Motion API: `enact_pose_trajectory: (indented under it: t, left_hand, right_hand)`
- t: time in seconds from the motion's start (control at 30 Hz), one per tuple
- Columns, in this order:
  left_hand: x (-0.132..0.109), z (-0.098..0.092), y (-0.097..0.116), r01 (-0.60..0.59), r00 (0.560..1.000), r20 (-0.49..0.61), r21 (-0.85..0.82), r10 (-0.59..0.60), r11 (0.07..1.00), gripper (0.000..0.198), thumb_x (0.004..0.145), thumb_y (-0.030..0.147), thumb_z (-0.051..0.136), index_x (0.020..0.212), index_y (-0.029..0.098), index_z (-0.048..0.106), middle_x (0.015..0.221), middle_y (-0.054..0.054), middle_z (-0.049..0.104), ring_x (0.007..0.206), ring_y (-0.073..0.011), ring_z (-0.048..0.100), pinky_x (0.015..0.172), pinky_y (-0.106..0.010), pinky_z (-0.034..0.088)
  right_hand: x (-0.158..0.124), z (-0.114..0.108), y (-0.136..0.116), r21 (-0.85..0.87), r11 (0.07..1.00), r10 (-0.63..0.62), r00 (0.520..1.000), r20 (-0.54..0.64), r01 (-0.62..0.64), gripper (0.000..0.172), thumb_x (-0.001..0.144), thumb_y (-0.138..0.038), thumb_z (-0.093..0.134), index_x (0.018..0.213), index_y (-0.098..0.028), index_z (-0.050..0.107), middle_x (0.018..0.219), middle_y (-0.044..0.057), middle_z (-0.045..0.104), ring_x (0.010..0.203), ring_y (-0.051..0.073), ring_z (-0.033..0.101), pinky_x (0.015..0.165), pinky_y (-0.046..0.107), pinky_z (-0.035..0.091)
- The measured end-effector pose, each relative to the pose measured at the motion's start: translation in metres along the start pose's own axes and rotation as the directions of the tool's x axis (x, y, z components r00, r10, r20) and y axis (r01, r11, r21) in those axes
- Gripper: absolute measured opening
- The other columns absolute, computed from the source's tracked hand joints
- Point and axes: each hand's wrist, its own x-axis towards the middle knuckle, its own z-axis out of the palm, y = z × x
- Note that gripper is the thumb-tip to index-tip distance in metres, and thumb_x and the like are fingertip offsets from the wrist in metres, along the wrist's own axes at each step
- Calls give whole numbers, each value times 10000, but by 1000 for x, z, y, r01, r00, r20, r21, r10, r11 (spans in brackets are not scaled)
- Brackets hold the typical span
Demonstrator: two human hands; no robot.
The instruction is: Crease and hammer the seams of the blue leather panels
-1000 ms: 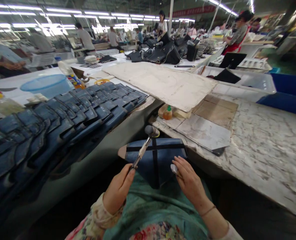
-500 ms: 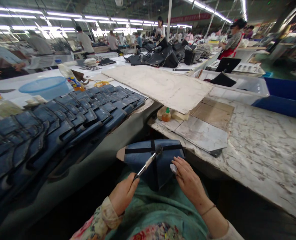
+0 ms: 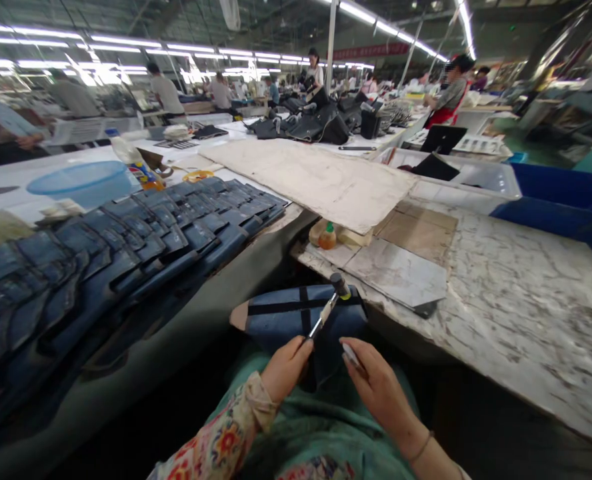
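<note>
Left grip (image 3: pixel 287 371) clasping the hammer (image 3: pixel 327 309), right grip (image 3: pixel 382 383) pinching a pale piece (image 3: pixel 352 357), we've moved rightward over the blue panel (image 3: pixel 272 325), apparently tapping along it.

The hammer shaft (image 3: pixel 317 327) is shiny metal, the blue piece (image 3: pixel 282 321) smooth, the green garment (image 3: pixel 331 423) matt cloth.

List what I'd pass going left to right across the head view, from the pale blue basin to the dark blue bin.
Pale blue basin, orange-yellow round item, left hand, small green-capped bottle, right hand, dark blue bin.
</note>
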Motion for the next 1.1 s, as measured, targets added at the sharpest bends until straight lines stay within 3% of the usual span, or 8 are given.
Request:
enact_pose_trajectory:
  t: [0.13,0.23,0.47,0.57,0.7,0.87,0.97,1.1]
  left_hand:
    - [11,23,15,-37,999,18,-331,46,943,487,771,611,450,895,148,537,610,30,478,508,-89,432,482,-209,346]
    - [19,40,33,-167,985,-39,-427,166,889,497,789,586,475,973,137,578,770,-30,561,733,-132,541,702,-244,436]
    - [22,47,53,-518,841,146,-64,521,853,418,846,315,474,1218,133,526,1188,-123,527,1118,-205,473,1019,-350,346]
    - [11,32,47,-501,861,120,45,493,864,417,815,226,489,1227,166,514,1181,-111,538,1038,-187,527,942,-338,427]
    - [-2,0,28,-395,909,-90,130,408,909,346,839,248,448,1164,183,548,1144,-95,564,992,-174,561,857,-310,472]
    - [-14,-61,-4,-289,852,-359,286,382,914,349,839,323,454,1139,182,566,1167,-104,572,1046,-214,561,869,-354,482]
    - [-19,-100,-29,-198,759,-509,413,405,889,373,823,378,455,1113,181,581,1186,-107,565,1129,-246,512,976,-423,416]
    - [-13,-128,-58,-71,665,-609,525,433,848,425,807,435,441,1098,162,589,1174,-121,559,1139,-270,497,1035,-478,349]
  right_hand:
    - [-12,10,-19,318,907,225,955,192,-277,360,844,-399,504,1114,-171,578,922,68,666,842,184,634,750,283,525]
    - [-18,18,-24,489,810,307,944,119,-324,585,778,-405,587,1295,-177,438,1091,93,633,986,215,607,816,319,515]
    - [-12,-12,-1,466,845,395,893,-216,-261,583,745,-421,592,1263,-186,468,1261,95,547,1169,237,503,977,360,421]
    - [5,-41,39,325,888,418,866,-275,-326,571,722,-470,578,1193,-151,525,1084,91,644,1039,261,582,918,383,453]
    - [36,-68,112,25,908,405,862,-305,-418,620,704,-522,495,1142,-85,541,995,131,652,980,289,592,870,394,455]
    - [57,-88,173,-101,855,467,841,-274,-508,456,626,-459,506,928,-135,617,858,137,668,875,312,625,804,415,468]
    - [59,-94,173,-153,848,461,849,-257,-507,308,593,-450,552,740,-190,628,801,136,672,848,341,627,801,449,457]
    - [67,-77,120,-121,913,358,907,-222,-389,435,720,-503,487,966,-179,642,968,129,679,943,305,620,856,419,455]
